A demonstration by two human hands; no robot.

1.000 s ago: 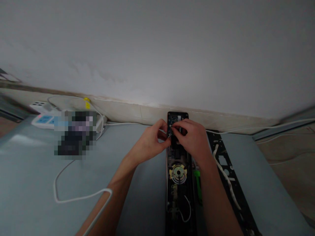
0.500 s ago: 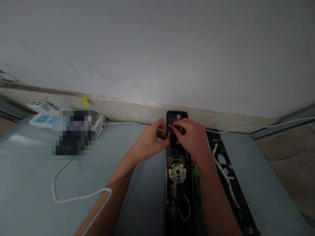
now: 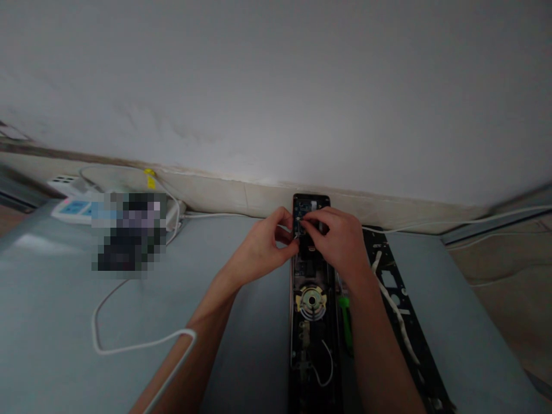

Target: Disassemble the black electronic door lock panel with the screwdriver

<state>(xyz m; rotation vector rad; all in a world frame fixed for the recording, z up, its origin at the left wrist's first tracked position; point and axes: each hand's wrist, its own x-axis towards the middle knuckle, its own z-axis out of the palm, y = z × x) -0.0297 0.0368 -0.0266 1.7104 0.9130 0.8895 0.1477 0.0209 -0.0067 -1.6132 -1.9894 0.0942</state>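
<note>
A long black lock body (image 3: pixel 313 333) lies open on the grey table (image 3: pixel 241 345), its brass round part (image 3: pixel 312 301) and a thin white wire inside showing. My left hand (image 3: pixel 265 247) and my right hand (image 3: pixel 338 238) meet over its far end by the circuit board. Both are closed in a pinch on something small and white, too small to name. A green-handled screwdriver (image 3: pixel 345 325) lies just right of the lock body, partly under my right forearm.
A black cover plate (image 3: pixel 399 310) with a white strip lies to the right. At the far left sit a white power strip (image 3: pixel 73 207) and a blurred dark object (image 3: pixel 129 236). A white cable (image 3: pixel 129 345) loops over my left forearm. The wall stands close behind.
Both hands stay pinched at the far end of the lock body; only slight finger movement and a small camera shift show.
</note>
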